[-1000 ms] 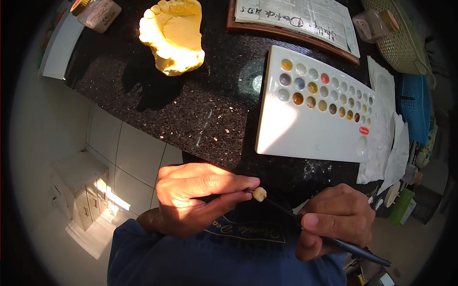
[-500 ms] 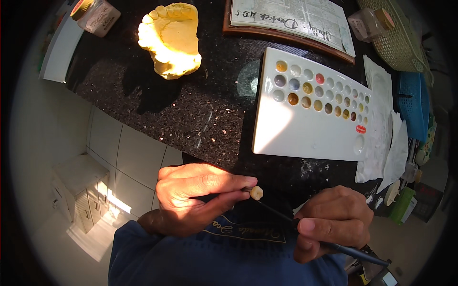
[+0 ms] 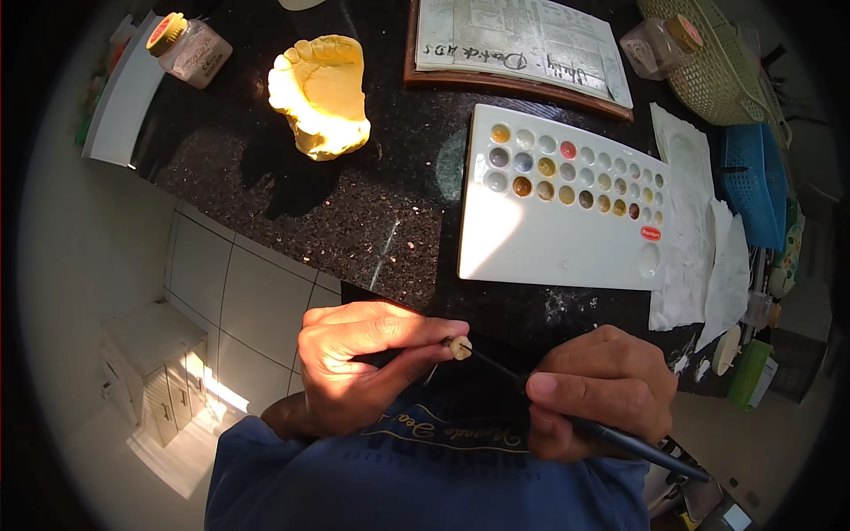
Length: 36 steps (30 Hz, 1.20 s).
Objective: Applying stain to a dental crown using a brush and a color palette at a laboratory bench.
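Note:
Between the thumb and forefinger of my left hand is a small cream-coloured dental crown. A thin shaft or wire shows just below those fingertips; what it belongs to I cannot make out. My right hand grips a slim dark brush like a pen. The brush's tip meets the chewing face of the crown. Beyond both hands lies a white porcelain palette, its round wells holding yellow, brown, grey and red stains. A yellow plaster dental cast, partly sunlit, stands at the far left.
A dark speckled countertop carries these things. Behind the palette lies a wooden-edged board with papers. White tissues adjoin the palette's right side. A blue basket, a beige basket and lidded jars stand farther out.
The brush tip has come onto the crown's chewing face. My right hand has shifted slightly left and up, and the crown has tilted. The whole view has moved a little.

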Each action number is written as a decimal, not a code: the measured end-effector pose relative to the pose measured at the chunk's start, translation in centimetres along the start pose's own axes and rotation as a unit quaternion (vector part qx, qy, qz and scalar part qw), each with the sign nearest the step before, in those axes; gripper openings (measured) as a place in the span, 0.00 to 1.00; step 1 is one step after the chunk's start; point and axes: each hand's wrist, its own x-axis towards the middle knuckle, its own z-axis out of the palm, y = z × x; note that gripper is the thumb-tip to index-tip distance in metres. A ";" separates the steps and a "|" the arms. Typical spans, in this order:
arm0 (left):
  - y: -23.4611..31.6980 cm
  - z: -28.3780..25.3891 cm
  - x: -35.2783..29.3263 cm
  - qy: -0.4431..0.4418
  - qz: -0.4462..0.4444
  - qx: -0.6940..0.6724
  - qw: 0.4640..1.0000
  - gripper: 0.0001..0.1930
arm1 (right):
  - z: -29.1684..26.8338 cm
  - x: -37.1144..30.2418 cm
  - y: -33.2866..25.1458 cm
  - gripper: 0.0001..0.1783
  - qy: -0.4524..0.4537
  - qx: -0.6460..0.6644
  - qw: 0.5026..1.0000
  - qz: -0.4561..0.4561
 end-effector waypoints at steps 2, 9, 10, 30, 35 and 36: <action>-0.1 0.0 -0.1 0.007 0.005 0.004 1.000 0.11 | 0.1 -0.3 0.0 0.15 0.004 0.022 1.000 -0.014; 0.0 0.8 -0.3 0.052 -0.021 -0.014 0.998 0.06 | -3.8 -1.7 -0.7 0.10 0.160 -0.075 0.984 -0.037; 0.2 0.8 -0.4 0.057 -0.026 -0.013 0.998 0.06 | -4.7 -1.9 -1.2 0.09 0.218 -0.143 0.965 -0.001; 0.0 1.1 -0.3 0.056 -0.025 -0.055 0.997 0.05 | -9.8 -4.7 0.1 0.05 0.284 -0.339 0.888 0.124; -0.1 1.0 -0.3 0.065 -0.019 -0.091 0.994 0.04 | -9.3 -2.4 -1.1 0.14 0.278 -0.288 0.907 0.129; -0.1 0.9 -0.2 0.061 -0.018 -0.086 0.994 0.04 | -9.2 -1.8 -1.1 0.15 0.264 -0.250 0.922 0.132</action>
